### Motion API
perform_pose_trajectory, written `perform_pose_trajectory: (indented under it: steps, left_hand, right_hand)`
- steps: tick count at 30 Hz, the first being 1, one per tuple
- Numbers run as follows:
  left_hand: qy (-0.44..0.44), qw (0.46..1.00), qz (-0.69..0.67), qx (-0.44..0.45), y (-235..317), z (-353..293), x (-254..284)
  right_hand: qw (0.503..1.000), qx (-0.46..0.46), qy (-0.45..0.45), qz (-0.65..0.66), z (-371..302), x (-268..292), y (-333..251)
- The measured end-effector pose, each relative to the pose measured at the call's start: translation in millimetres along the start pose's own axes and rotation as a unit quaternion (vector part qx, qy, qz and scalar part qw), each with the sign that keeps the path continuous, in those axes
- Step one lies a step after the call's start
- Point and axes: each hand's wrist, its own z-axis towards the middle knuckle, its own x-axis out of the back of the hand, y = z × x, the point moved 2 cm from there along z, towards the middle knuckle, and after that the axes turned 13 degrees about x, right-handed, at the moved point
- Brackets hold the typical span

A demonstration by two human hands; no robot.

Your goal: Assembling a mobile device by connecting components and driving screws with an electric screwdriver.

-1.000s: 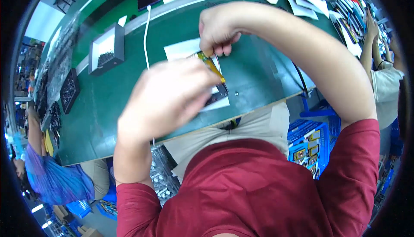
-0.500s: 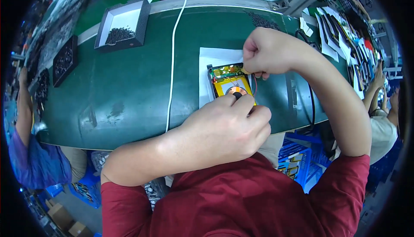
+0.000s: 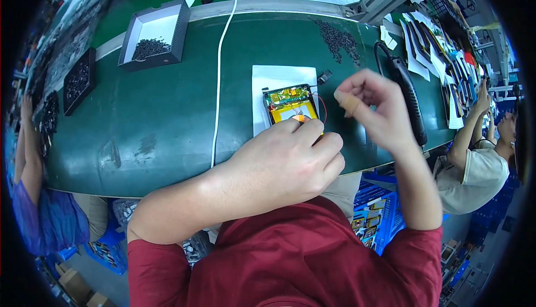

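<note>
Here's the left forearm (image 3: 190, 206) stretching across the red shirt (image 3: 312, 245), and the left hand (image 3: 296, 159) is bending knuckles-up over the near end of an open electronic device (image 3: 290, 94), which is sitting on white paper (image 3: 262, 78) on the green tabletop (image 3: 167, 117). Fingers are curling over a round copper part (image 3: 300, 118), tips hidden: can't tell whether they're pinching. The right hand (image 3: 375, 109) is hovering beyond the red wire (image 3: 325, 110), fingers curling towards the thumb, blurring; can't tell whether that grip is holding anything.
</note>
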Motion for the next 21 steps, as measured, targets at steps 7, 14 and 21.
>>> perform_pose_trajectory:
  steps: [7, 14, 21]
  left_hand:
    - [-0.045, 0.999, -0.005, 0.012, -3, 5, 3]
    - [-0.042, 0.999, -0.014, 0.025, -1, 10, 2]
    - [-0.031, 0.999, -0.013, 0.034, 0, 7, 2]
  right_hand:
    - [0.968, 0.19, 0.063, -0.153, -19, -25, 9]
    - [0.929, 0.21, -0.029, -0.302, -16, -21, 11]
    - [0.845, 0.309, -0.099, -0.425, -4, -11, -3]
